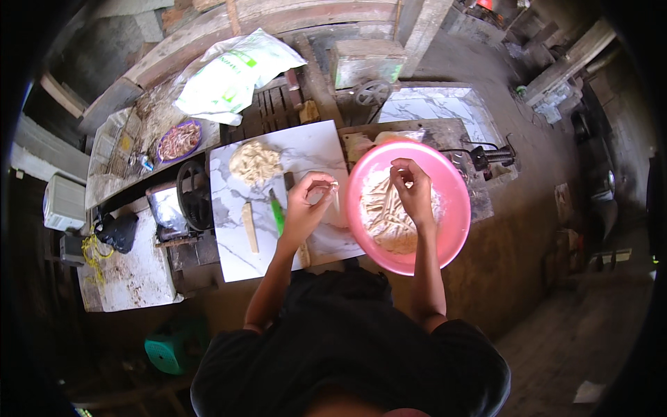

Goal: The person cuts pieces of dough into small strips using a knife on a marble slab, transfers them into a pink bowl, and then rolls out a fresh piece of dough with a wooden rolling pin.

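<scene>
My left hand (309, 203) is raised over the right part of the marble-patterned board (229, 260), its fingers curled in a pinch. A thin pale strip of dough (336, 197) hangs at its fingertips. Above the pink basin (455, 208), my right hand (415, 197) has thumb and forefinger brought together; anything between them is too small to make out. Floured dough strips (382, 208) lie in a loose heap inside the basin. On the board are a pile of pale dough pieces (255, 163), a green-handled knife (277, 212) and a flat wooden stick (249, 227).
At the back left lie a white sack (240, 73) and a purple-rimmed bowl of reddish pieces (179, 141). A dark handwheel (194, 196) stands just left of the board. A small machine (490, 158) sits beyond the basin. A green stool (167, 353) is at the lower left.
</scene>
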